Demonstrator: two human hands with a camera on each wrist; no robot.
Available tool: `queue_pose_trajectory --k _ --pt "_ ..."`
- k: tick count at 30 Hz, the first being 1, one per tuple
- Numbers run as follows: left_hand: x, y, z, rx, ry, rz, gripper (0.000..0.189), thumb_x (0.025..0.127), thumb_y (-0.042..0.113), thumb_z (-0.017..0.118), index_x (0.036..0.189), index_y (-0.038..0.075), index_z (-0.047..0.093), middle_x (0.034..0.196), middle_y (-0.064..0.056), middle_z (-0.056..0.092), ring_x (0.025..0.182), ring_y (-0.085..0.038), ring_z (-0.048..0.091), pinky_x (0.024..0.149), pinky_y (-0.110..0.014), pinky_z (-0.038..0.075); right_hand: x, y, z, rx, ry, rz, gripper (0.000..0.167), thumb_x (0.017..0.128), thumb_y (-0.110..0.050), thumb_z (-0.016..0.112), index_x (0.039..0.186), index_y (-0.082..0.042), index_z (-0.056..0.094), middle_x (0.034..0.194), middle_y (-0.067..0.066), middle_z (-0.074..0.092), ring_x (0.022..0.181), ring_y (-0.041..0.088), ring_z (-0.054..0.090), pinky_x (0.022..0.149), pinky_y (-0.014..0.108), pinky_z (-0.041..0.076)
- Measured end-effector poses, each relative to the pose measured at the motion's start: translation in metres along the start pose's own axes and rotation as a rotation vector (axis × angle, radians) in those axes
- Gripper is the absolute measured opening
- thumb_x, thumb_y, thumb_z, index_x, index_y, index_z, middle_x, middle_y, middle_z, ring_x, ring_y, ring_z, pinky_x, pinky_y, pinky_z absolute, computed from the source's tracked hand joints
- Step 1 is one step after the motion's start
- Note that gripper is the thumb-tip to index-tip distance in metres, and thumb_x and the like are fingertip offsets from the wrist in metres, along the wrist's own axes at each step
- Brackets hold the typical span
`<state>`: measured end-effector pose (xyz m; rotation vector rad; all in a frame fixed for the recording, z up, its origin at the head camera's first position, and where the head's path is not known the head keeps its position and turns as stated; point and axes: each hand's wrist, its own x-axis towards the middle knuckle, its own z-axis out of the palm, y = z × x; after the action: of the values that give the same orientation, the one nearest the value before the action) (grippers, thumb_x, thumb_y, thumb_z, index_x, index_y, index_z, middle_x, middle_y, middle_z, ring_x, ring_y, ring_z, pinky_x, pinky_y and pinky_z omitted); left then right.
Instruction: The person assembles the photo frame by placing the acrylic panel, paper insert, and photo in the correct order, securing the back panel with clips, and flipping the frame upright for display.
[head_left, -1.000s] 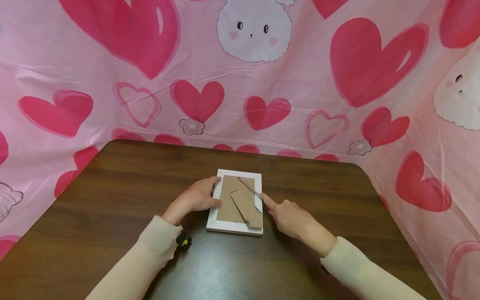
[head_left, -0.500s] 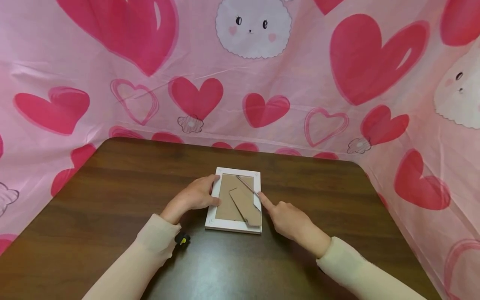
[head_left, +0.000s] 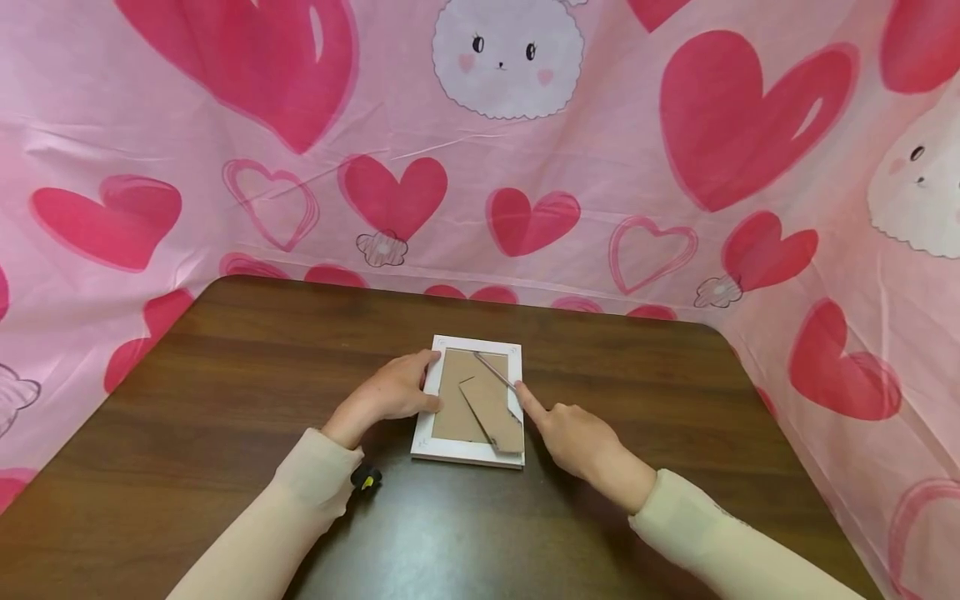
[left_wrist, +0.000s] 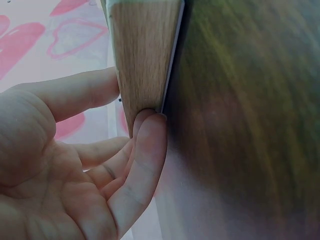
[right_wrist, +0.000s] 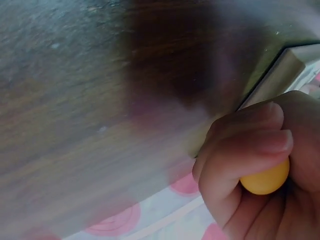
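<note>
A white picture frame (head_left: 459, 451) lies face down on the table, its brown backing board (head_left: 453, 421) and slanted cardboard stand (head_left: 491, 408) showing. My left hand (head_left: 393, 387) grips the frame's left side. In the left wrist view, its fingers meet the wood-coloured side edge (left_wrist: 145, 55). My right hand (head_left: 581, 437) holds a screwdriver (head_left: 497, 372) with the index finger stretched along it. The thin metal shaft crosses the board, and its tip is at the board's top edge. In the right wrist view, a rounded yellow handle end (right_wrist: 265, 177) shows within the curled fingers.
Dark wood tabletop (head_left: 262, 375) surrounds the frame. Pink cloth (head_left: 517, 158) with hearts hangs behind and beside the table. A small black and yellow device (head_left: 366, 477) sits at my left wrist.
The view dips and returns slightly. Both hands keep their places on the frame and screwdriver; the right forearm shifts a little leftward. The screwdriver tip stays at the board's top edge.
</note>
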<state>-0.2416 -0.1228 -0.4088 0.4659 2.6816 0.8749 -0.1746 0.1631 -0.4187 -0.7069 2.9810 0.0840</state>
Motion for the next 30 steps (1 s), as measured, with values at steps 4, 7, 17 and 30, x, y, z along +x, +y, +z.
queue_pose_trajectory --k 4,7,17,30 --pt "0.001 0.0 0.0 0.001 0.0 0.002 0.082 0.089 0.017 0.084 0.157 -0.003 0.044 0.113 -0.015 0.065 0.104 -0.028 0.06 0.098 -0.047 0.052 -0.001 -0.002 -0.002 -0.015 -0.016 0.004 0.08 0.095 0.013 0.063 0.165 -0.013 0.034 0.054 0.002 0.04 0.045 0.015 0.033 0.04 0.027 0.036" --pt "0.001 0.0 0.0 0.001 0.0 0.001 0.081 0.088 0.017 0.084 0.156 -0.003 0.044 0.113 -0.015 0.065 0.105 -0.028 0.06 0.098 -0.047 0.052 -0.001 -0.004 -0.002 -0.019 -0.016 0.006 0.08 0.095 0.012 0.065 0.165 -0.013 0.034 0.054 0.003 0.041 0.045 0.016 0.035 0.04 0.027 0.037" --pt "0.002 0.0 0.0 -0.004 0.0 -0.006 0.082 0.088 0.018 0.084 0.157 -0.002 0.044 0.107 -0.013 0.065 0.1 -0.026 0.06 0.094 -0.044 0.053 0.0 -0.005 0.001 -0.069 0.008 0.025 0.079 0.096 0.011 0.065 0.165 -0.015 0.035 0.053 0.003 0.04 0.044 0.016 0.035 0.04 0.028 0.038" --pt "0.004 -0.001 0.001 -0.003 -0.001 0.0 0.082 0.088 0.018 0.085 0.156 -0.003 0.044 0.11 -0.014 0.065 0.101 -0.028 0.059 0.094 -0.045 0.053 0.004 0.006 -0.008 0.12 -0.121 0.047 0.085 0.096 0.012 0.062 0.168 -0.02 0.029 0.058 0.005 0.043 0.049 0.016 0.036 0.043 0.028 0.037"
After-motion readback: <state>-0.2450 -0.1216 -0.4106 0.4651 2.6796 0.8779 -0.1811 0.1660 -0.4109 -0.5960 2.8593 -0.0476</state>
